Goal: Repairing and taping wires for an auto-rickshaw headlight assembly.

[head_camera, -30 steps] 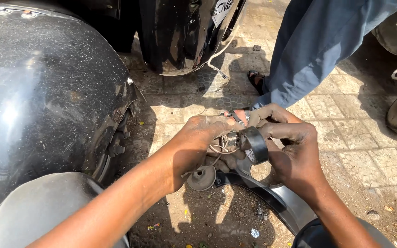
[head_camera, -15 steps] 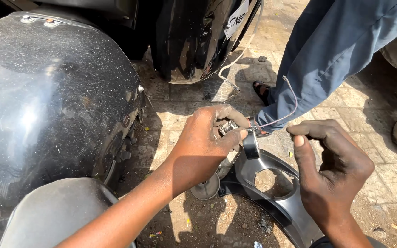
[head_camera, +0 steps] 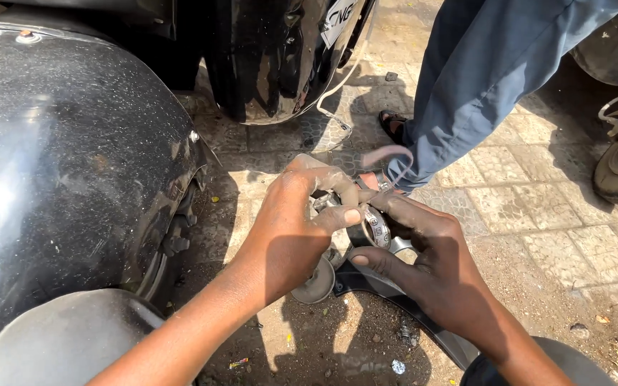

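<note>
Ring (head_camera: 376, 227), small, metallic, held between both hands above paved ground (head_camera: 538, 214) | left hand (head_camera: 296, 221) pinches it with thumb and fingers | right hand (head_camera: 438, 264) grips its lower edge | black curved panel (head_camera: 395, 293) beneath | black fender (head_camera: 66, 164) at left

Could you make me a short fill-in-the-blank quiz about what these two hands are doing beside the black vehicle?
1. Both hands meet on a small shiny metal ____.
2. The left hand has its thumb pressed against the ____ hand.
3. The dusty black vehicle panel lies on the person's ____ side.
4. A bystander in grey-blue trousers stands on the ____ ground.

Missing words: ring; right; left; paved
</note>
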